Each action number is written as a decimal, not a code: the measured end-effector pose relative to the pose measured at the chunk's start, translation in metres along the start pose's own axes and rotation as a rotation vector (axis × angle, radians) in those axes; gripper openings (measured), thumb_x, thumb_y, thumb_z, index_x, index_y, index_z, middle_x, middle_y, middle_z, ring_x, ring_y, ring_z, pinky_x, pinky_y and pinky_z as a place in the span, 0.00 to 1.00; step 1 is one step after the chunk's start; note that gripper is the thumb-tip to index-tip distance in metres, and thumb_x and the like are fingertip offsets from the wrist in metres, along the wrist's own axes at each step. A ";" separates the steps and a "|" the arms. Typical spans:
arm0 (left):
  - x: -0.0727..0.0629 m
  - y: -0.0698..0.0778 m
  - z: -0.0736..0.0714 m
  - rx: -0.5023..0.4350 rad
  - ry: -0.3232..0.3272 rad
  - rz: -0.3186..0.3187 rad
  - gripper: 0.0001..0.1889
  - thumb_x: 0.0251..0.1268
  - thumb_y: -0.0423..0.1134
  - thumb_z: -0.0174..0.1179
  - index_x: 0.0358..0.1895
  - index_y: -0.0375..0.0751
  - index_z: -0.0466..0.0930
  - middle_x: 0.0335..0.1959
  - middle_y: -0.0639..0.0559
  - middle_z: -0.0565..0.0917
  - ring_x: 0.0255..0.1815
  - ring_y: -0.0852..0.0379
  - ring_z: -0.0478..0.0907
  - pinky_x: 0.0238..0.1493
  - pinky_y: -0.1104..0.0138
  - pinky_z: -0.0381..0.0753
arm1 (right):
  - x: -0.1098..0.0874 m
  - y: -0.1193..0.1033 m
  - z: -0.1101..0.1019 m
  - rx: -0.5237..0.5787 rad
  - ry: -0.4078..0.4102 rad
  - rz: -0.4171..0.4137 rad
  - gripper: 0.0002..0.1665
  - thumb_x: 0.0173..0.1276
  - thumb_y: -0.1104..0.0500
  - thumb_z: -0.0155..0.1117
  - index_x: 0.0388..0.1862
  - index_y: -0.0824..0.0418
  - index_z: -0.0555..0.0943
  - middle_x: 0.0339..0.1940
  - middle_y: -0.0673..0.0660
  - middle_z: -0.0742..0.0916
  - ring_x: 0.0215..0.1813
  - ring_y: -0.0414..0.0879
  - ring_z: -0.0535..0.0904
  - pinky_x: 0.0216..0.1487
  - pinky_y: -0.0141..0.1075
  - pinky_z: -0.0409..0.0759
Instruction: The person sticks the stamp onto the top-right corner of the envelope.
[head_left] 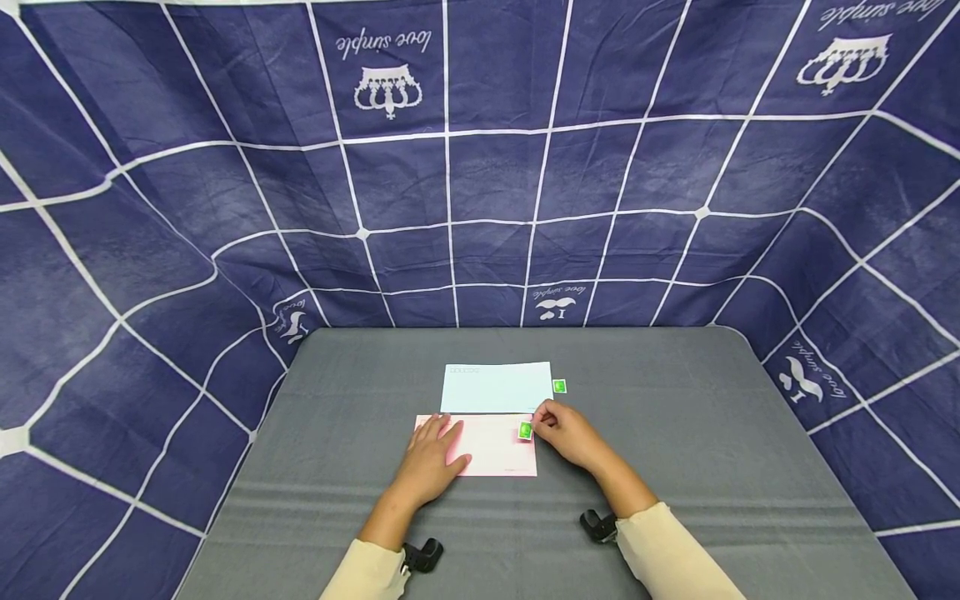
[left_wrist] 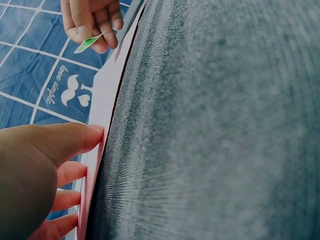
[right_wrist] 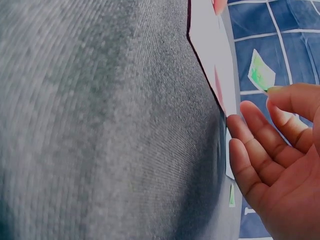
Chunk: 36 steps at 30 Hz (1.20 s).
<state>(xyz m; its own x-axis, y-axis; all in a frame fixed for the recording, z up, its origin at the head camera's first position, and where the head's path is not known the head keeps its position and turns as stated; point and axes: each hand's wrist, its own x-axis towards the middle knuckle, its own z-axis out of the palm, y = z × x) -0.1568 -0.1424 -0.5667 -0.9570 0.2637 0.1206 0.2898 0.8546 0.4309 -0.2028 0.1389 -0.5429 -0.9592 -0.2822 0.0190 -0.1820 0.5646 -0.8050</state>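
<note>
Stamp (head_left: 525, 430): small, green, white-bordered, in the air over the right end of the pink envelope (head_left: 487, 454). Both wrist views show it tilted and apart from the paper.

Right hand (head_left: 567, 433): thumb and forefinger pinch the stamp by one edge; remaining fingers loosely bent, just beside the envelope's right edge.

Left hand (head_left: 431, 462): fingers straight and spread, resting on the left part of the pink envelope; grips nothing.

Pink envelope lies flat, long side toward the person, small print near its lower right corner. Directly beyond it, the blue envelope (head_left: 498, 388), pale, with a faint row of boxes at upper left. Facing edges very close; cannot tell whether they overlap.

Second stamp (head_left: 559, 386): also green with white border, on the table (head_left: 637, 367) just beside the blue envelope's right edge.

Table grey, fine-ribbed surface. Dark device at each wrist, beige sleeves (head_left: 675, 554). Navy cloth (head_left: 495, 175) with white grid lines, crowns and moustaches hangs behind and to both sides.
</note>
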 end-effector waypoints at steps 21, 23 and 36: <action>0.000 0.000 -0.002 -0.035 -0.015 -0.005 0.32 0.66 0.49 0.64 0.69 0.37 0.74 0.72 0.34 0.72 0.77 0.34 0.62 0.78 0.42 0.57 | 0.006 0.000 0.009 -0.007 -0.015 0.001 0.04 0.70 0.62 0.65 0.35 0.54 0.80 0.32 0.48 0.86 0.36 0.37 0.79 0.41 0.30 0.76; 0.000 -0.001 -0.002 -0.035 -0.017 -0.004 0.32 0.66 0.49 0.64 0.69 0.37 0.74 0.72 0.34 0.71 0.77 0.34 0.62 0.78 0.42 0.57 | 0.007 0.000 0.010 -0.014 -0.016 0.002 0.04 0.70 0.62 0.65 0.35 0.54 0.80 0.32 0.48 0.85 0.36 0.37 0.78 0.41 0.30 0.76; 0.000 0.002 -0.005 -0.049 -0.035 -0.009 0.32 0.66 0.48 0.64 0.70 0.36 0.73 0.72 0.33 0.70 0.77 0.33 0.61 0.78 0.41 0.56 | 0.013 -0.001 0.016 -0.030 0.017 0.049 0.05 0.68 0.64 0.65 0.33 0.56 0.79 0.28 0.48 0.83 0.31 0.38 0.75 0.36 0.30 0.73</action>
<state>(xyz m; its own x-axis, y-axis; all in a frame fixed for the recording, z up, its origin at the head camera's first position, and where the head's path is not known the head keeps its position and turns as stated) -0.1563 -0.1432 -0.5613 -0.9583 0.2727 0.0856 0.2798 0.8340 0.4755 -0.2117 0.1219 -0.5513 -0.9705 -0.2408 -0.0094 -0.1414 0.6007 -0.7868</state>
